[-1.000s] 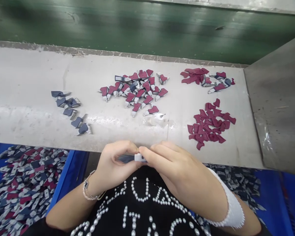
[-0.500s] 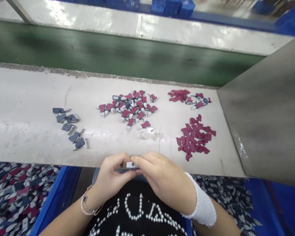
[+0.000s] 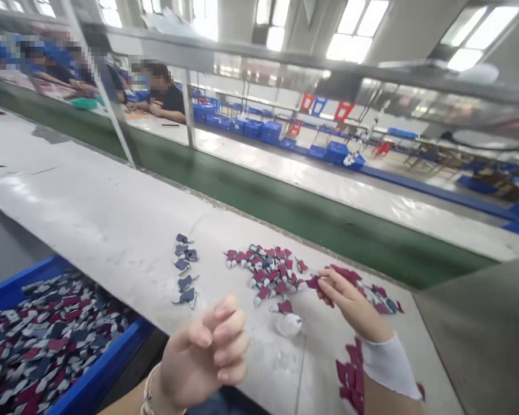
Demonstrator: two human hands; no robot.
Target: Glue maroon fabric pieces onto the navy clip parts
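Observation:
My right hand point(image 3: 350, 300), with a white band at the wrist, reaches over the table. Its fingers pinch a small maroon piece point(image 3: 312, 282) with a pale tip, at the right edge of a cluster of maroon-and-grey pieces point(image 3: 270, 275). Just behind the fingers lies a heap of flat maroon pieces point(image 3: 348, 273). My left hand point(image 3: 205, 354) hovers above the front edge, fingers loosely curled and apart, nothing visible in it. To its left runs a column of dark blue-grey pieces point(image 3: 182, 265).
A blue bin point(image 3: 142, 334) full of mixed pieces stands at lower left. More maroon pieces point(image 3: 350, 372) lie partly hidden by my right forearm. A metal panel point(image 3: 480, 323) bounds the right side. Across the green divider point(image 3: 242, 178), a co-worker point(image 3: 168, 95) sits at another table.
My hands were together at the table edge around a small pale piece; they have parted. The right went forward and right; the left is raised. The view has tilted up and turned left.

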